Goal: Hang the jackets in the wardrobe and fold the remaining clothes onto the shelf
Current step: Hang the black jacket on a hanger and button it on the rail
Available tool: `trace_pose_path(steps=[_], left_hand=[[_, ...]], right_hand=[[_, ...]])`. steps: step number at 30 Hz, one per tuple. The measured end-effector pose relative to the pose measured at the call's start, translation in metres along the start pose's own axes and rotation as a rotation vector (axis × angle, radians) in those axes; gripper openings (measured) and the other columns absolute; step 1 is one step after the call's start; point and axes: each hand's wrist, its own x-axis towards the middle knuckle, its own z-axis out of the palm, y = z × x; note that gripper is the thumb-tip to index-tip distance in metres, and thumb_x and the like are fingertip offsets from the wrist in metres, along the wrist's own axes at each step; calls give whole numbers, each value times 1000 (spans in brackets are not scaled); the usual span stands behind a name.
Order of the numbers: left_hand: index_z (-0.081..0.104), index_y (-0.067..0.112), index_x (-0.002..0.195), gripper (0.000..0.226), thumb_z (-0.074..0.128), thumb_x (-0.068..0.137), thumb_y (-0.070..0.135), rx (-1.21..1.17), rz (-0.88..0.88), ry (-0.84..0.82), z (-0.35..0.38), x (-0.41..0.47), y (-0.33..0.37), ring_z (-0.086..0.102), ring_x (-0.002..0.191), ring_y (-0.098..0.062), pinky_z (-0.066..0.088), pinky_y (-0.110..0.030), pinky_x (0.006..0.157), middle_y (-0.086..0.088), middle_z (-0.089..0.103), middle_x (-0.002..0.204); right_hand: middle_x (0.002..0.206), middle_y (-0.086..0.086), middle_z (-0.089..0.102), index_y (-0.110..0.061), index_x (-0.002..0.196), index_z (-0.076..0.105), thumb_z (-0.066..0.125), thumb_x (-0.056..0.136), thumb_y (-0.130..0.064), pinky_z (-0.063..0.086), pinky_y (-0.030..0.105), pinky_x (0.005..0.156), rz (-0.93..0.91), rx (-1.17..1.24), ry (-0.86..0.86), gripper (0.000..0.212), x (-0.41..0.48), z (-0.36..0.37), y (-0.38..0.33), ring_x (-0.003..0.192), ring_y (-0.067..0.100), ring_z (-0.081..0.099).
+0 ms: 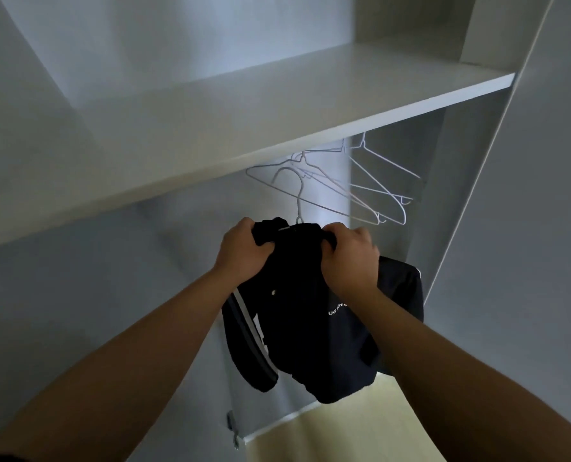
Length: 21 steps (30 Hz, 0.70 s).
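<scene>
A black jacket [310,328] is held up inside the wardrobe [44,295] by both hands, which are set close together at its collar. The left hand [241,251] is curled round the bunched fabric on its own side of the collar, and the right hand [347,258] is clamped on the other side, fingers folded over the top edge. Between the hands a white wire hanger [298,201] rises out of the collar, its hook curving over just above them; whether the hook is caught on anything cannot be told. The body of the jacket hangs below the hands. A sleeve [254,348] with a white stripe drops beneath the left wrist, and small white lettering is seen under the right wrist, partly hidden by it. Above the hands a pale shelf [277,105] runs across the view. Under its front edge, beyond the hands and to the right, several empty hangers [370,211] are hung close together, tilted and overlapping. Far below the hands, past the jacket's hem, a yellowish floor [344,428] is seen, and a metal hinge [232,425] is fixed low on the left.
</scene>
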Motion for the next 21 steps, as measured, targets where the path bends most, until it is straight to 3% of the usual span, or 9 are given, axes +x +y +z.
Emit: trace_pose_path(steps=[7, 9, 14, 16, 19, 21], left_hand=[[52, 15, 82, 24, 74, 82, 24, 13, 89, 164, 11, 70, -21, 54, 74, -11, 36, -25, 57, 3, 57, 84], [55, 18, 87, 23, 76, 81, 24, -49, 102, 198, 20, 93, -31, 56, 76, -9, 37, -19, 59, 5, 60, 87], [59, 35, 85, 40, 86, 69, 10, -336, 197, 311, 40, 142, -45, 60, 70, 14, 40, 0, 62, 18, 65, 84], [66, 30, 89, 42, 85, 65, 3, -401, 252, 329, 47, 159, -50, 63, 73, 13, 46, -4, 70, 16, 70, 87], [73, 17, 104, 46, 81, 62, 0, -448, 310, 343, 54, 179, -57, 69, 89, -7, 53, -18, 79, 5, 73, 101], [72, 19, 105, 48, 77, 61, 1, -454, 354, 362, 56, 186, -62, 67, 93, -6, 53, -16, 77, 9, 70, 103]], right_hand=[[94, 1, 68, -22, 113, 69, 57, 96, -24, 37, 41, 86, 20, -9, 81, 20, 44, 55, -7, 108, 27, 53], [95, 3, 68, -22, 114, 68, 55, 97, -26, 36, 40, 86, -5, -36, 121, 22, 60, 74, -2, 107, 27, 54], [97, 0, 71, -22, 111, 67, 50, 97, -27, 31, 39, 82, -126, -89, 297, 23, 92, 122, 5, 103, 28, 53], [98, -2, 71, -22, 112, 67, 51, 95, -26, 28, 38, 80, -184, -104, 383, 24, 105, 136, 8, 104, 28, 54], [99, -2, 71, -23, 114, 67, 51, 91, -24, 26, 37, 78, -242, -138, 497, 27, 121, 152, 14, 105, 28, 55], [94, -1, 69, -22, 113, 66, 51, 89, -22, 24, 37, 76, -276, -136, 563, 28, 129, 162, 20, 103, 28, 55]])
